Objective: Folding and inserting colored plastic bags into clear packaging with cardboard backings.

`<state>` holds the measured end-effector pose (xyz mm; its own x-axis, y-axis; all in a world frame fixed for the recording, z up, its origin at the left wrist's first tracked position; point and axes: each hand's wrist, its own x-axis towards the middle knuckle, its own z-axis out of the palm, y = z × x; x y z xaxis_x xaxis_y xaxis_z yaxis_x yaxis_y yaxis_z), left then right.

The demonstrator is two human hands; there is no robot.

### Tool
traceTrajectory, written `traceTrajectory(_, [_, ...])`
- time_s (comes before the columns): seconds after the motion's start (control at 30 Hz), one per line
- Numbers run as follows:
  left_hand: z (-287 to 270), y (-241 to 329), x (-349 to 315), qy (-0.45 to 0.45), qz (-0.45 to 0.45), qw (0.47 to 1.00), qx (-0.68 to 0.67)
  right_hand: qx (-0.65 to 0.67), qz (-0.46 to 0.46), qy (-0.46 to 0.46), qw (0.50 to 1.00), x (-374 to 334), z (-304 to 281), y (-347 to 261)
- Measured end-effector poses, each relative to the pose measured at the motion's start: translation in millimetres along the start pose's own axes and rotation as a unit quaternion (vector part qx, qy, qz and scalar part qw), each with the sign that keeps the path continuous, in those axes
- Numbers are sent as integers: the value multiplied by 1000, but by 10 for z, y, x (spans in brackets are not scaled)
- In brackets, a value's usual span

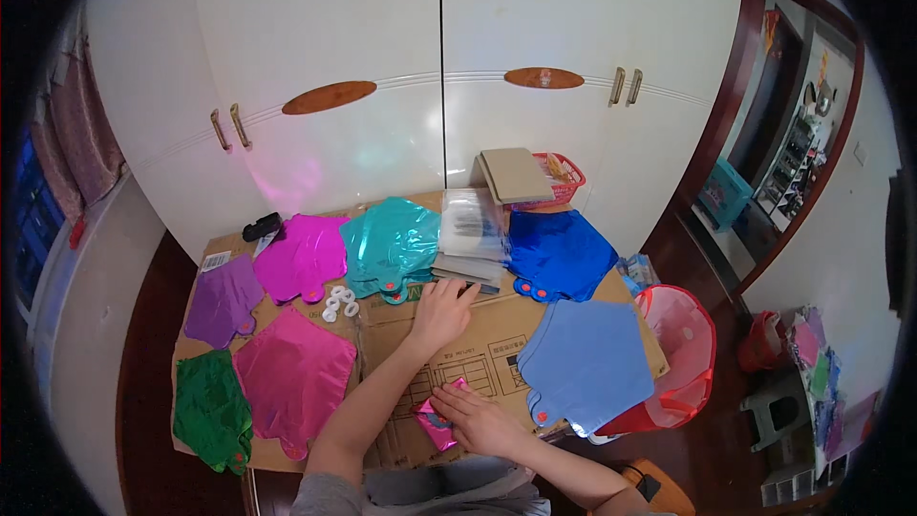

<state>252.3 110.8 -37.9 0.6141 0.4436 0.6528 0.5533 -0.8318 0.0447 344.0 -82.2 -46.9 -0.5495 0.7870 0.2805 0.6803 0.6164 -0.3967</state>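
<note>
Both hands lie spread, right on 1 pink packet, among 7 foil balloons.

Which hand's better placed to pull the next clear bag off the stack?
Left, probably. The left hand already reaches the foot of the stack of clear bags. The right hand is nearer the body, pressing the small pink foil piece.

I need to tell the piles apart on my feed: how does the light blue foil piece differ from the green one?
The light blue foil piece lies at the right edge of the cardboard, matte and smooth; the green foil piece lies at the left front corner, glossy, crinkled and darker. The light blue one looks larger. Both lie flat, untouched by either hand.
</note>
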Motion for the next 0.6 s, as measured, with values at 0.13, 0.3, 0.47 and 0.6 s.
traceTrajectory(0.13, [22,2,18,18,13,1000,8,-2,-1,1,1000,-1,1,-1])
traceTrajectory(0.3, [234,-160,33,-4,19,1000,10,3,-5,21,1000,-1,54,14])
traceTrajectory(0.47, [117,-109,104,-51,48,996,55,-3,-1,5,1000,-13,-19,-24])
traceTrajectory(0.6, [75,-157,101,-45,74,996,29,-9,-15,-10,1000,-6,-50,-59])
